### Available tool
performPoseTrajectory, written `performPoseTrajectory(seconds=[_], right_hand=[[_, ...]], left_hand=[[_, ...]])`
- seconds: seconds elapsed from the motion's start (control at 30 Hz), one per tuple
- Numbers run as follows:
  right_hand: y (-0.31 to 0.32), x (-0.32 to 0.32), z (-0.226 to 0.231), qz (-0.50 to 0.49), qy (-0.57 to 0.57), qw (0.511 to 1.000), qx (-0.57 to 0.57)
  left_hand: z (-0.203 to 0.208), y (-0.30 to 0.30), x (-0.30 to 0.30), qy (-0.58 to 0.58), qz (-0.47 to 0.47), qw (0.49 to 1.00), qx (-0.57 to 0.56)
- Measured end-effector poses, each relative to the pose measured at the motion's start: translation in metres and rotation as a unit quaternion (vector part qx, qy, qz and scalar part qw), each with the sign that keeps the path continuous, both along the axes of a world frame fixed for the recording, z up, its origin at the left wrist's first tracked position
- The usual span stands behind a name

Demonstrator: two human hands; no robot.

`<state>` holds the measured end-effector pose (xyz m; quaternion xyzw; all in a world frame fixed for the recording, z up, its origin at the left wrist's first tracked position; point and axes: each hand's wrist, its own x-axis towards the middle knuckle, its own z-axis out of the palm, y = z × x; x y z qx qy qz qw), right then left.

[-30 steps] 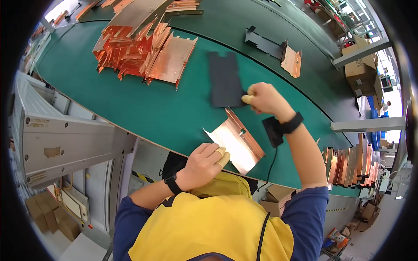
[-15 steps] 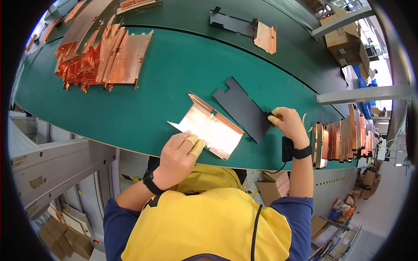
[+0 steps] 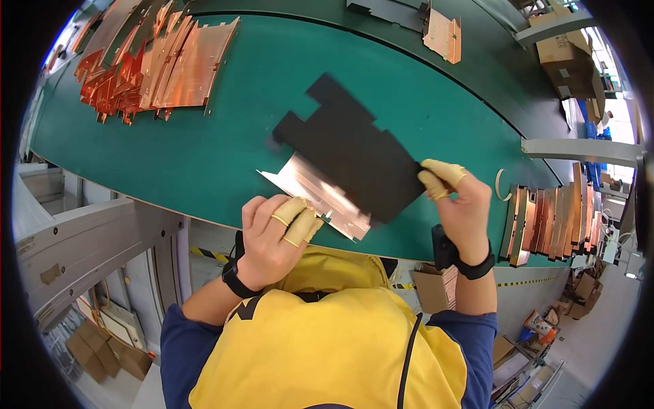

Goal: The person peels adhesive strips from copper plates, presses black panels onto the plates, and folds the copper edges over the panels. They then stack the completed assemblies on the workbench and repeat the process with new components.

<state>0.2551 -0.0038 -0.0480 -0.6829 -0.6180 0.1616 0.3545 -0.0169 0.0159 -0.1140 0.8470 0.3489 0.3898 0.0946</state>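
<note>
So here we've got our left hand pressing down on the near edge of a shiny metal plate, fingers curled over it, with rubber finger cots on a couple of fingertips. Our right hand is pinching the right corner of a black notched sheet between capped thumb and finger, so both hands are grasping something, nothing released.

The black sheet sits on top of the plate, covering most of it, but it's at a bit of an angle and a strip of bare metal shows along the edge nearest our left hand. Looks to us like the sheet is laid on but not lined up or smoothed down yet, so we'd call it roughly halfway.

Far off beyond our left hand there's a big pile of copper plates on the green table. Just right of our right hand stands a row of upright copper pieces. Further out past the sheet lies another small copper piece.
</note>
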Motion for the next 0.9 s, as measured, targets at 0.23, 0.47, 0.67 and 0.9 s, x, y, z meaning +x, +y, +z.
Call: performPoseTrajectory(seconds=[0.23, 0.47, 0.67, 0.9], right_hand=[[-0.005, -0.012, -0.016, 0.102, -0.084, 0.991, -0.01], [-0.001, -0.014, -0.03, 0.1, -0.049, 0.994, 0.008], [-0.002, -0.016, -0.036, 0.077, 0.027, 0.996, -0.028], [0.006, -0.005, -0.037, 0.084, 0.132, 0.982, -0.107]], left_hand=[[-0.011, -0.002, 0.008, 0.043, 0.033, 0.994, 0.098], [-0.006, 0.018, 0.015, 0.093, 0.02, 0.993, 0.071], [-0.01, 0.022, 0.017, 0.084, 0.009, 0.996, 0.042], [-0.013, 0.025, 0.017, 0.07, 0.002, 0.997, 0.028]])
